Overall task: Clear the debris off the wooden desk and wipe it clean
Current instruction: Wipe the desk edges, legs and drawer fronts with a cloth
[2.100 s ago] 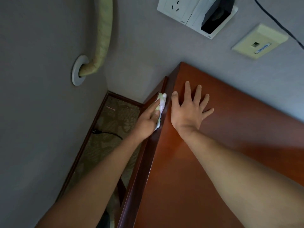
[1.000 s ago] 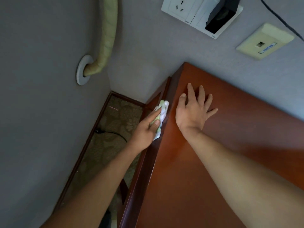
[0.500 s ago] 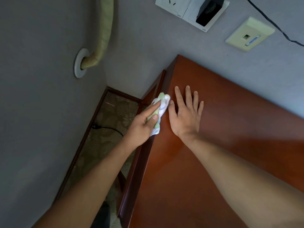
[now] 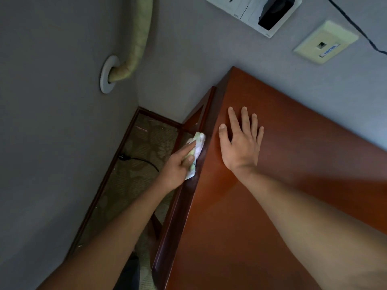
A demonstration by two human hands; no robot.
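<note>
The crumpled white cloth point(image 4: 196, 152) lies bunched against the side face of the wooden desk point(image 4: 293, 185), just below its left edge near the far corner, pinched in the left hand point(image 4: 179, 166) with thumb on top and forefinger stretched along it. The right hand point(image 4: 240, 141) rests flat on the desktop just inside that same edge, fingers straight and spread, gripping nothing. Beyond the desk, a padded pipe point(image 4: 136, 38) enters a wall collar, and a socket plate point(image 4: 253, 11) (a black plug sits in it) hangs above the far corner; a black cable point(image 4: 142, 161) trails on the carpet below. Half a second ago the cloth sat higher, at the desktop's edge beside the right thumb.
</note>
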